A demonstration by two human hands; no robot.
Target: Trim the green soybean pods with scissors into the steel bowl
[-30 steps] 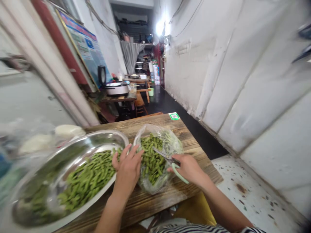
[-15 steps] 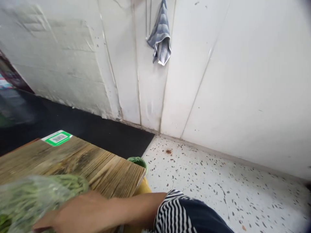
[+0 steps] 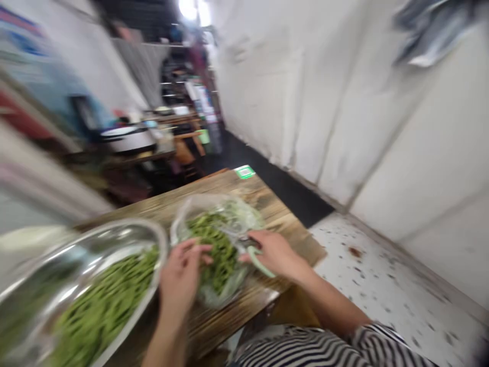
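Observation:
A clear plastic bag of green pods lies spread on the wooden table. My right hand, at the bag's right edge, grips scissors by their pale green handle; the blades point left over the pods and are blurred. Over the bag's left side is my left hand, fingers loosely curled and apart, with nothing clearly visible in them. To its left stands a large steel bowl holding many more green pods.
The wooden table bears a green-and-white code sticker at its far corner. A white wall runs along the right, with a grey cloth hanging on it. Beyond the table are a large pot and a black floor mat.
The view has swung left, bringing the steel bowl and my left hand into sight. My right hand, earlier reaching over the bag, now shows scissors in its grip.

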